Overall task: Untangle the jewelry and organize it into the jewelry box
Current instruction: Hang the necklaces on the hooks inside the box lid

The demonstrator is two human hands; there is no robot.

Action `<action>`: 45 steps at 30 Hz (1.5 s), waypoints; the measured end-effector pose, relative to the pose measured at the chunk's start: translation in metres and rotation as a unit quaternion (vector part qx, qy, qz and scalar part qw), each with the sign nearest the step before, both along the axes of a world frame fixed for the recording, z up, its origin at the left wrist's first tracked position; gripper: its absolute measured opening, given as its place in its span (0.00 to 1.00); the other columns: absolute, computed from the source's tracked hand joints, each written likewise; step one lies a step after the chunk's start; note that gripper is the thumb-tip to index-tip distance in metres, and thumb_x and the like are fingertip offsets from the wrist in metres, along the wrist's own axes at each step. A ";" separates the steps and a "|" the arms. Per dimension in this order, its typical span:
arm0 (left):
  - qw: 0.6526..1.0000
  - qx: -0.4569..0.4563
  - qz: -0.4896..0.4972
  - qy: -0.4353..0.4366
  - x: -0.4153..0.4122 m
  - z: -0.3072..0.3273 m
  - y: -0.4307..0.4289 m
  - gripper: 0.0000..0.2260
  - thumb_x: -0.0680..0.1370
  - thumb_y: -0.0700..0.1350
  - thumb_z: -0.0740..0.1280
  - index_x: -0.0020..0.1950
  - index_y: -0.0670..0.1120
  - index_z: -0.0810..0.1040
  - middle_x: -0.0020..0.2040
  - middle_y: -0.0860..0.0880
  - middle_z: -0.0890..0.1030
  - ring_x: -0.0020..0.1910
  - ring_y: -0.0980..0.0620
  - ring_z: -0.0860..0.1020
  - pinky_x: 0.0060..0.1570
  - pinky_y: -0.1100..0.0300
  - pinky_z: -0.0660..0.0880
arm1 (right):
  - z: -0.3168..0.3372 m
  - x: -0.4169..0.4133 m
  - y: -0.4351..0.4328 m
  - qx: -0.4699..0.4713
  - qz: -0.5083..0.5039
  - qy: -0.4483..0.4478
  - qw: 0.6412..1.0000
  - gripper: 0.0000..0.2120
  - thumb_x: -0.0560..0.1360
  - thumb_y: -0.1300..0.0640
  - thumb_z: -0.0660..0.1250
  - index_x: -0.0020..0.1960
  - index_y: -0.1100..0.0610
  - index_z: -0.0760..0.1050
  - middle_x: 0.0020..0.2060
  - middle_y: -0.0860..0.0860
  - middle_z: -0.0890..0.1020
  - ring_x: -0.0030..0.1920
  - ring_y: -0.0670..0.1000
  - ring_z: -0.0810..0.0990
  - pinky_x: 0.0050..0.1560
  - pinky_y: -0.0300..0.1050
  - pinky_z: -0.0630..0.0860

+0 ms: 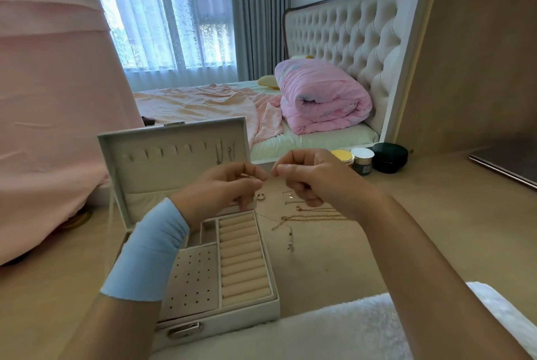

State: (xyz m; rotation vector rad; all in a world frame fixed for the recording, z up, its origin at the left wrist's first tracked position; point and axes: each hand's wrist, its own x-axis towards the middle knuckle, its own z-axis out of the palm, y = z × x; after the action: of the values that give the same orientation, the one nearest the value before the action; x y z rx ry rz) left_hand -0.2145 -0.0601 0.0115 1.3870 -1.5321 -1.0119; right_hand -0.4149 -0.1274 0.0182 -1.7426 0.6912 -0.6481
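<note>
An open white jewelry box [270, 306] stands on the desk, its lid upright with two pieces hanging on the hooks [223, 153]. Inside are cream ring rolls [242, 258] and a dotted earring panel [193, 278]. My left hand [223, 191] and my right hand [308, 176] are raised above the box's back edge, fingertips almost meeting, both pinching a thin chain [268, 176] that is barely visible. Gold chains [311, 218] lie tangled on the desk right of the box, with a small ring [260, 196] and a pendant [290, 243] nearby.
Three cosmetic jars stand at the desk's back: yellow [343, 157], white-lidded [362, 160], black [389, 156]. A closed laptop [505, 162] sits far right. A white fluffy cloth [334, 327] covers the near edge. Pink fabric [49, 98] hangs at left; a bed lies behind.
</note>
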 end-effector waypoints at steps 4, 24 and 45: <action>0.994 -0.020 -0.006 -0.104 0.020 0.018 0.017 0.15 0.69 0.59 0.69 0.44 0.48 0.84 0.35 0.46 0.77 0.36 0.49 0.74 0.49 0.52 0.75 | 0.006 0.007 0.008 -0.004 -0.039 -0.037 0.999 0.06 0.81 0.59 0.66 0.48 0.58 0.80 0.26 0.48 0.69 0.25 0.46 0.63 0.24 0.39 0.59; 0.944 -0.192 0.230 -0.137 0.088 0.017 0.023 0.07 0.73 0.48 0.74 0.36 0.50 0.80 0.29 0.55 0.72 0.30 0.57 0.69 0.37 0.61 0.68 | 0.009 0.084 0.018 -0.172 -0.168 -0.031 0.970 0.04 0.76 0.55 0.73 0.44 0.52 0.84 0.30 0.53 0.77 0.32 0.45 0.73 0.36 0.38 0.71; 0.902 -0.084 0.400 -0.141 0.090 -0.003 0.005 0.10 0.73 0.50 0.69 0.35 0.45 0.80 0.34 0.48 0.81 0.40 0.47 0.79 0.41 0.60 0.73 | -0.011 0.164 0.005 -0.233 -0.358 0.061 0.902 0.04 0.70 0.55 0.72 0.37 0.54 0.83 0.33 0.44 0.82 0.41 0.48 0.79 0.39 0.41 0.70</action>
State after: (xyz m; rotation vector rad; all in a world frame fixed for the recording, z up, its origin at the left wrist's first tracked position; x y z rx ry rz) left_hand -0.1243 -0.0548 0.0087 1.8513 -1.0182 -0.1697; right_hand -0.2508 -0.1221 0.0076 -1.9582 1.3820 -1.2960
